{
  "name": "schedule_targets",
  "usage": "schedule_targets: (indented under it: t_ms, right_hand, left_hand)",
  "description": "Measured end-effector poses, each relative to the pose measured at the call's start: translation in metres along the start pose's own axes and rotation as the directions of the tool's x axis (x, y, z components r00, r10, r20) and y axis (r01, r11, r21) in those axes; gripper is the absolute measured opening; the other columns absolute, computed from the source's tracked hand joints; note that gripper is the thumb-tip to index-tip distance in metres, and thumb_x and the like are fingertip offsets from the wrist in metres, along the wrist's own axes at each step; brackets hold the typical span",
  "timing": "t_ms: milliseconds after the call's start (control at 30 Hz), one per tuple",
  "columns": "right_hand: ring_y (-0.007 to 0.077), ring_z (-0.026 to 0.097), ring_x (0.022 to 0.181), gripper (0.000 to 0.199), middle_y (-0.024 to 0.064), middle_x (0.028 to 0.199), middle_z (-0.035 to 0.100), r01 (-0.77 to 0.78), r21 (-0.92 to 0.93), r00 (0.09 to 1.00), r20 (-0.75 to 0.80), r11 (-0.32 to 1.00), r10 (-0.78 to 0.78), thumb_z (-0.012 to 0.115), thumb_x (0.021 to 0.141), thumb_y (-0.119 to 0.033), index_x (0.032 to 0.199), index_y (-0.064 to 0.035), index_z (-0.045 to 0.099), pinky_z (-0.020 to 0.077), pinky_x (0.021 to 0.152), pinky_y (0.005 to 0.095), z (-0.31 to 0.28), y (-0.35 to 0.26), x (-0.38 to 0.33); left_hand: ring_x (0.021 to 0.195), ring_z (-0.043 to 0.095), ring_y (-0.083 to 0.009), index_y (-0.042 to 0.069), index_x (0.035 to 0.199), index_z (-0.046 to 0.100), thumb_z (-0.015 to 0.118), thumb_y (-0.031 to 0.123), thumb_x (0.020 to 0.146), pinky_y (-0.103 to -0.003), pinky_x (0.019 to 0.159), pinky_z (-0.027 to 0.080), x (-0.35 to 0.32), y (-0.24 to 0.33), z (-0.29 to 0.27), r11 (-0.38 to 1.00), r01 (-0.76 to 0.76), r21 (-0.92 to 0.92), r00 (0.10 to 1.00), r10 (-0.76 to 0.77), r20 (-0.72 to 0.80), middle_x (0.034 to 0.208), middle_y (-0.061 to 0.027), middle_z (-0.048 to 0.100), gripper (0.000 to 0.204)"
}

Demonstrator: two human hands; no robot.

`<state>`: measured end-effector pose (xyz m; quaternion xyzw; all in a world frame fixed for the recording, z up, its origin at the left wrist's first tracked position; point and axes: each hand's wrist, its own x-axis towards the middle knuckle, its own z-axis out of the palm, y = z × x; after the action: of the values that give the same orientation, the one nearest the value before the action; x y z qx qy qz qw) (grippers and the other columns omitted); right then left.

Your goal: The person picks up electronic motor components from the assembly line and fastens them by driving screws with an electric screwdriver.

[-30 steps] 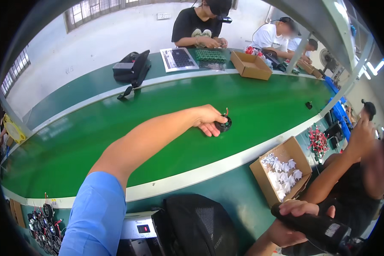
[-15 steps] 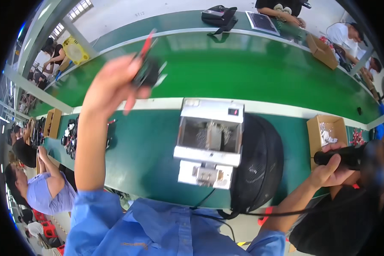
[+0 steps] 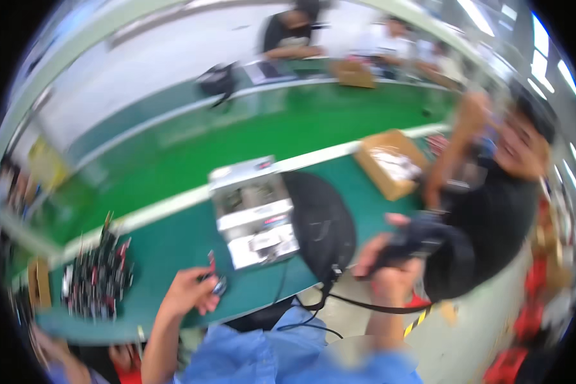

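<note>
small part (image 3: pixel 220 285) half-hidden by left fingers (image 3: pixel 208 300), black device (image 3: pixel 422 238) blurred

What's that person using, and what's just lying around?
Probably in use:
small dark round part with red wire, in left hand
blurry black object, in right hand

Probably just lying about:
rounded black bag on near bench
dark bag on far bench

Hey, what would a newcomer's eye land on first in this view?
Probably the bright green belt sweeping across the middle, with a silver box-shaped machine on the bench on its near side. Next, the left hand, below and left of the machine, holding a small dark part with a red wire. At right, the right hand grips a black object too blurred to identify.
</note>
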<state>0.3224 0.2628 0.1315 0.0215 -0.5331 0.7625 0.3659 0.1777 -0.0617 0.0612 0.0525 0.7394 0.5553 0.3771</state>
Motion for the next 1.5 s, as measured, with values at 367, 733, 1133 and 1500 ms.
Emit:
schedule_targets:
  t_ms: [367, 733, 1133, 1500]
  right_hand:
    - [0.0165, 0.056, 0.102, 0.065, 0.0125, 0.115, 0.057, 0.100, -0.176, 0.915, 0.403, 0.979, -0.021, 0.065, 0.085, -0.013, 0.138, 0.0009, 0.031, 0.0421, 0.090, 0.0300, 0.072, 0.039, -0.010]
    - [0.0214, 0.050, 0.118, 0.075, 0.0169, 0.130, 0.050, 0.183, -0.441, 0.962, 0.264, 0.879, -0.068, 0.061, 0.086, -0.005, 0.146, -0.0009, 0.018, 0.0358, 0.103, 0.0341, 0.088, 0.036, -0.018]
    - [0.0432, 0.036, 0.130, 0.059, 0.0316, 0.140, 0.033, 0.424, -0.598, 0.883, 0.440, 0.680, -0.163, 0.060, 0.081, -0.005, 0.132, 0.0122, 0.038, 0.0294, 0.107, 0.0457, 0.127, 0.081, -0.117]
    - [0.0349, 0.015, 0.141, 0.087, 0.0268, 0.150, 0.014, 0.405, -0.653, 0.863, 0.041, 0.640, -0.503, 0.061, 0.086, -0.023, 0.145, 0.0075, 0.005, 0.0099, 0.113, 0.0420, 0.095, 0.061, -0.029]
  left_hand:
    - [0.052, 0.065, -0.0266, -0.001, 0.129, 0.044, 0.049, 0.020, 0.096, -0.031, 0.039, 0.051, 0.008, -0.007, -0.007, 0.999, -0.050, -0.016, 0.977, 0.052, 0.205, 0.070, -0.0228, 0.064, 0.039]
    - [0.047, 0.063, -0.0236, -0.001, 0.124, 0.049, 0.052, 0.021, 0.095, -0.031, 0.037, 0.051, -0.003, -0.020, -0.015, 0.988, -0.124, -0.097, 0.984, 0.135, 0.114, 0.064, -0.0190, 0.063, 0.036]
    - [0.051, 0.064, -0.0175, 0.002, 0.120, 0.055, 0.053, 0.021, 0.095, -0.027, 0.042, 0.053, -0.002, -0.016, -0.009, 0.984, -0.113, -0.137, 0.984, 0.129, 0.119, 0.067, -0.0134, 0.064, 0.031]
    - [0.051, 0.064, -0.0223, 0.000, 0.124, 0.050, 0.055, 0.022, 0.094, -0.030, 0.044, 0.054, -0.016, -0.021, 0.001, 0.983, -0.107, -0.146, 0.975, 0.133, 0.179, 0.067, -0.0182, 0.064, 0.037]
